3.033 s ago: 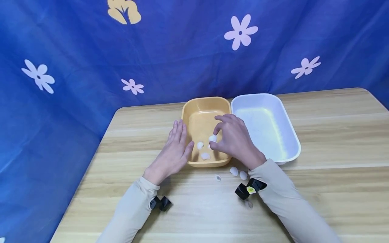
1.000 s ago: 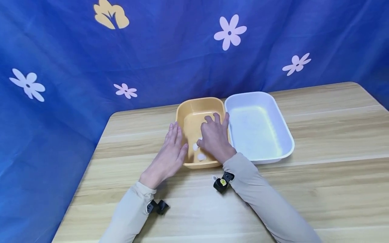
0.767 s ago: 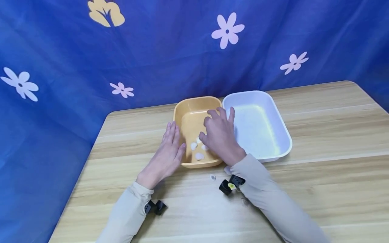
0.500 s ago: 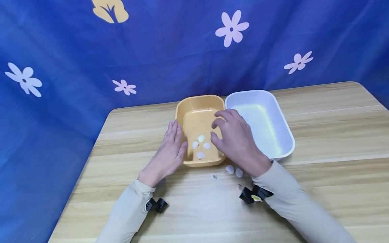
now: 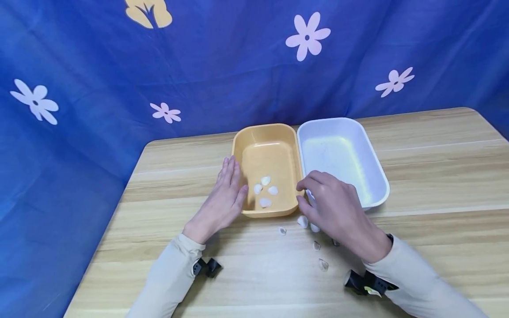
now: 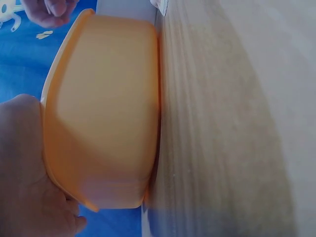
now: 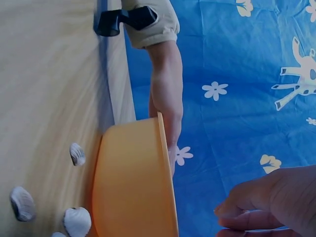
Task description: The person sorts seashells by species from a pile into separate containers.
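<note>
Several white seashells (image 5: 265, 202) lie in the near half of the orange tub (image 5: 267, 214). My left hand (image 5: 222, 198) rests along the tub's left rim with its fingers straight; the left wrist view shows that hand (image 6: 27, 173) against the rim. My right hand (image 5: 336, 210) hovers above the near ends of the two tubs, fingers loosely bent. No shell shows between thumb and fingers, and the right wrist view also shows this hand (image 7: 274, 202) apart from the tub. Below it, more seashells (image 5: 303, 221) lie scattered on the table, partly hidden by the hand.
A white tub (image 5: 338, 159) stands against the orange tub's right side; its near left corner is behind my right hand. Both tubs sit near the back of the wooden table (image 5: 171, 194). A blue flowered curtain (image 5: 238, 66) hangs behind the table.
Earlier my right hand pinched a seashell above the orange tub. It has let the shell go inside and moved right and nearer to me. My left hand has stayed at the rim.
</note>
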A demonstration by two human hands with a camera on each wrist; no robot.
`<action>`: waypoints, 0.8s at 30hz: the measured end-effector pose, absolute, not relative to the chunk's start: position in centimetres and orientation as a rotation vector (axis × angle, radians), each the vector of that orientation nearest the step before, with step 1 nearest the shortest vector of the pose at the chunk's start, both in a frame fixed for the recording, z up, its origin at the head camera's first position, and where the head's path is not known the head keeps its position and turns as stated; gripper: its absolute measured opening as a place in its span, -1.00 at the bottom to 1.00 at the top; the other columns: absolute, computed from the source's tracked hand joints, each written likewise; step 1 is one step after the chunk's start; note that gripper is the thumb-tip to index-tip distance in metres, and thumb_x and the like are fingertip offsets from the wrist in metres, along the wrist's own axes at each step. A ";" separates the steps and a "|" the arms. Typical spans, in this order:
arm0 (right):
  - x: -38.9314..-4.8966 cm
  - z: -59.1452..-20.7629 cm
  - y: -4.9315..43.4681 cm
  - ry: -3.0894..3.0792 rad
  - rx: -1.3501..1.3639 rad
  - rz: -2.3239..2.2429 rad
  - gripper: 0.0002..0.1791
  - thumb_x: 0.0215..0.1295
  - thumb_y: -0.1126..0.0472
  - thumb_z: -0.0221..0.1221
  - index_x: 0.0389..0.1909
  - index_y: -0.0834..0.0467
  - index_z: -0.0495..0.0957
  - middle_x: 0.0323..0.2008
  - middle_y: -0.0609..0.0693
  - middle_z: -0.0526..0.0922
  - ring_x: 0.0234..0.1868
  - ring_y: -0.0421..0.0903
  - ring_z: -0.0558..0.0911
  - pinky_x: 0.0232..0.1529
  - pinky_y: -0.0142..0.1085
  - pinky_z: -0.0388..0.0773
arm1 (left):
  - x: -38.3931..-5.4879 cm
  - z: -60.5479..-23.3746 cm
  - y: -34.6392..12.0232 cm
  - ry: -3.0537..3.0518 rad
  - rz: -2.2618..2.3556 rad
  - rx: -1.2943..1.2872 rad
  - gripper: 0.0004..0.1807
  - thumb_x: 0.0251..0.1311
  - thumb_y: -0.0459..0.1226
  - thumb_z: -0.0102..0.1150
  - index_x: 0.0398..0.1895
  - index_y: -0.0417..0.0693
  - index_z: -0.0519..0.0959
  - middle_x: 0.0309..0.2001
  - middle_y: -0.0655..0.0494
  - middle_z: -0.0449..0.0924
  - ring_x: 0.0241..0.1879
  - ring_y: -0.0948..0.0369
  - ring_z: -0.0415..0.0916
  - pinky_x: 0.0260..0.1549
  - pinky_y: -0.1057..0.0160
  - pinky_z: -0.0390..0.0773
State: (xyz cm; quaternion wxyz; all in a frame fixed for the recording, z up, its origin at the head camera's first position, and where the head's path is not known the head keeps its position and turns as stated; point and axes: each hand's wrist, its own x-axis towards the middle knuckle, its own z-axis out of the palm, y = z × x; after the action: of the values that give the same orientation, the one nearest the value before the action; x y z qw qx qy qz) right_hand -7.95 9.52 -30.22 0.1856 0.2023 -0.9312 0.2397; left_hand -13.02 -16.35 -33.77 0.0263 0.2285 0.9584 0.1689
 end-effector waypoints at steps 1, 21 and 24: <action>-7.8 -30.3 9.5 -2.628 0.577 0.673 -0.90 0.03 0.29 0.31 -0.38 0.14 0.69 -0.37 -0.11 0.65 -0.49 -0.18 0.51 -0.66 -0.26 0.48 | -13.0 -33.8 -16.4 2.963 0.523 0.706 -0.31 0.50 -0.12 -0.43 0.45 -0.46 -0.21 0.50 -0.29 -0.48 0.48 -0.03 -0.58 0.44 -0.07 -0.28; -4.7 -31.9 10.7 -2.768 0.589 0.637 -0.78 -0.05 0.24 0.40 -0.30 0.10 0.69 -0.45 -0.15 0.64 -0.54 -0.26 0.51 -0.64 -0.32 0.43 | -12.9 -33.9 -16.5 2.973 0.529 0.700 -0.31 0.50 -0.13 -0.42 0.45 -0.46 -0.21 0.49 -0.32 -0.45 0.48 -0.04 -0.56 0.44 -0.06 -0.27; -4.4 -32.9 11.0 -2.819 0.585 0.666 -0.73 -0.09 0.25 0.39 -0.26 0.08 0.67 -0.55 -0.23 0.54 -0.58 -0.32 0.41 -0.64 -0.39 0.35 | -12.9 -33.8 -16.5 2.970 0.534 0.705 -0.32 0.50 -0.12 -0.43 0.45 -0.46 -0.21 0.50 -0.31 -0.46 0.48 -0.04 -0.56 0.45 -0.05 -0.28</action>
State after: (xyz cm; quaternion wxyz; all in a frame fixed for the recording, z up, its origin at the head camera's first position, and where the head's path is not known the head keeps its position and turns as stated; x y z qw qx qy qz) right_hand -4.36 10.96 -32.89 0.0933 0.1970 -0.9498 0.2244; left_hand -12.90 -16.46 -33.80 0.0213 0.2274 0.9582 0.1724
